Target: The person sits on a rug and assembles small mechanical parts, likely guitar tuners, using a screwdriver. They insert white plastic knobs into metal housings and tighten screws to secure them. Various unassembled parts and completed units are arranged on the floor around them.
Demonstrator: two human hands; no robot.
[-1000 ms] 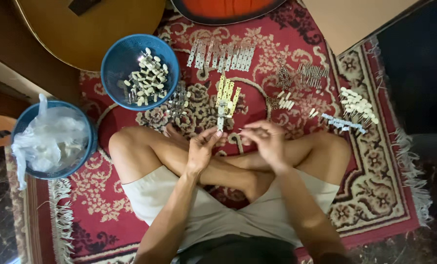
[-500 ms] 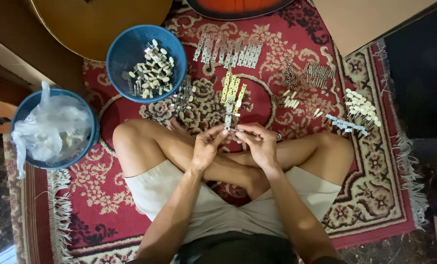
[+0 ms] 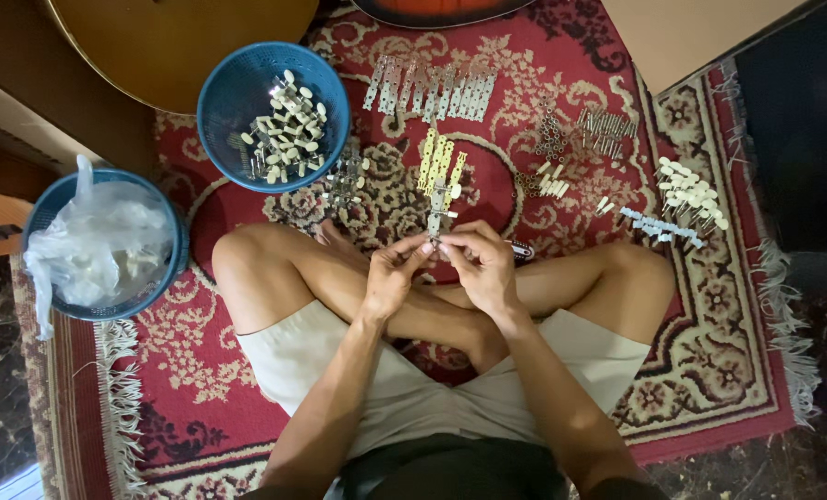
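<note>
Left hand (image 3: 393, 274) and right hand (image 3: 481, 267) pinching a metal tuner strip (image 3: 438, 209) together above crossed legs, over the red patterned rug (image 3: 709, 370). Blue basket of cream tuner knobs (image 3: 279, 130) beyond the left knee; row of metal plates (image 3: 432, 91) farther out.

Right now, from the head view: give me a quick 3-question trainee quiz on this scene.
1. True or false: both hands, left hand and right hand, meet on the metal tuner strip.
2. Which basket holds the loose cream tuner knobs? A) the blue basket near the guitar body B) the blue basket with the plastic bag
3. Fill in: the person sits cross-legged on a red patterned ____.

Key: 1 true; 2 A; 3 rug.
</note>
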